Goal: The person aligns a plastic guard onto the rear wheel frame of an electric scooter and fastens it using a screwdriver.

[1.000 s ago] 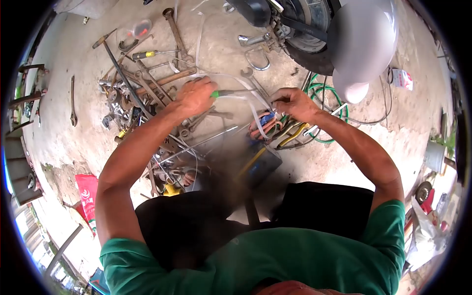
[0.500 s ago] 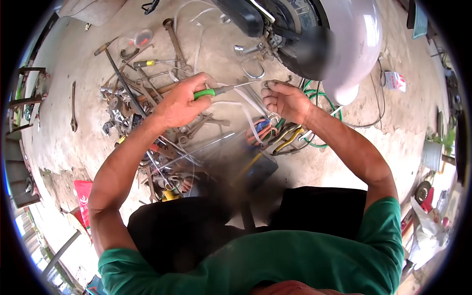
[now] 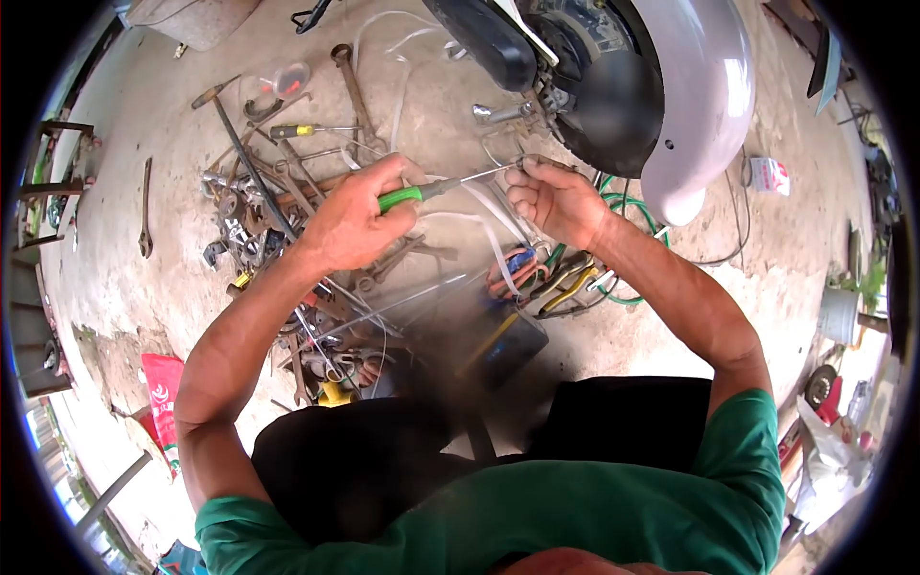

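Note:
My left hand (image 3: pixel 359 213) is wrapped round the green handle of a screwdriver (image 3: pixel 401 197), whose thin shaft points right. At the shaft's tip, my right hand (image 3: pixel 558 199) has its thumb and forefinger pinched on something small and dark, too small to name. The other fingers of that hand are curled. Below the screwdriver, a whitish strip (image 3: pixel 496 251) runs over the floor towards pliers with red-orange handles (image 3: pixel 508 275). Yellow-handled pliers (image 3: pixel 567 289) lie under my right hand.
Wrenches, a hammer (image 3: pixel 233 129) and many metal parts lie in a heap at the left. A vehicle wheel with a pale fender (image 3: pixel 704 105) stands at the upper right. A green hose (image 3: pixel 632 203) coils beside it. A red bag (image 3: pixel 163 398) is at the lower left.
The screwdriver, earlier low over the floor, has come up in my left hand and now meets my right fingertips. My right hand has turned and moved up from beside the red-orange pliers.

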Demonstrator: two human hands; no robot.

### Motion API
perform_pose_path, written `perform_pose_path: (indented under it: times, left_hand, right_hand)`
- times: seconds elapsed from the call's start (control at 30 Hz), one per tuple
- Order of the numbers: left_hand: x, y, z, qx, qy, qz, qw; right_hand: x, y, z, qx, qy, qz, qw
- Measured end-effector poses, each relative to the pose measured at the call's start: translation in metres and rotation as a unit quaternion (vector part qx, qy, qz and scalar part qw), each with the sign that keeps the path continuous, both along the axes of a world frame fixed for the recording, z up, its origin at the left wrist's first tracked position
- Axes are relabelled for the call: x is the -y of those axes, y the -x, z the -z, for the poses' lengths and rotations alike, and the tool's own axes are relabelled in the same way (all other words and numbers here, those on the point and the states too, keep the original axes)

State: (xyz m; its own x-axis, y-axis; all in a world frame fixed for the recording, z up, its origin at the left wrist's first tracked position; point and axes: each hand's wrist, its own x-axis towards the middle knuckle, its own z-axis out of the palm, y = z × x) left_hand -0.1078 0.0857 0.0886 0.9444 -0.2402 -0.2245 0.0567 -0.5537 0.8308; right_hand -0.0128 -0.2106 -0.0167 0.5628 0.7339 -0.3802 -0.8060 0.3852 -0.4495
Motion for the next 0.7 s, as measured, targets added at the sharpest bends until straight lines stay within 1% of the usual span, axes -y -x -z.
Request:
perform_pose_path:
  times: [0.17, 0.27, 0.37, 0.4, 0.47, 0.57, 0.63, 0.7]
  left_hand:
    - [-0.001, 0.001, -0.002, -0.006, 0.000, -0.011, 1.000]
    - [0.001, 0.002, 0.000, 0.001, 0.039, -0.040, 0.998]
    - [0.001, 0.004, 0.000, 0.049, -0.028, -0.019, 0.998]
    - [0.001, 0.004, 0.000, 0.112, -0.070, 0.011, 0.991]
    - [0.003, 0.006, 0.002, 0.235, -0.154, 0.070, 0.957]
    - [0.006, 0.009, 0.009, 0.248, -0.148, 0.040, 0.957]
    - [0.006, 0.009, 0.016, 0.122, -0.027, -0.031, 0.992]
    - [0.004, 0.008, 0.026, 0.014, 0.081, -0.086, 0.993]
  right_hand:
    - [-0.008, 0.001, -0.006, -0.005, 0.001, 0.018, 1.000]
    - [-0.012, 0.002, -0.011, 0.005, 0.022, 0.025, 0.999]
    - [-0.012, 0.002, -0.010, 0.013, 0.034, 0.025, 0.999]
    - [-0.013, 0.002, -0.010, 0.016, 0.046, 0.023, 0.999]
    - [-0.014, 0.003, -0.011, 0.022, 0.066, 0.026, 0.997]
    - [-0.016, 0.003, -0.013, 0.043, 0.077, 0.040, 0.995]
    - [-0.018, 0.000, -0.015, 0.071, 0.071, 0.050, 0.994]
    - [-0.024, -0.003, -0.017, 0.089, 0.060, 0.067, 0.992]
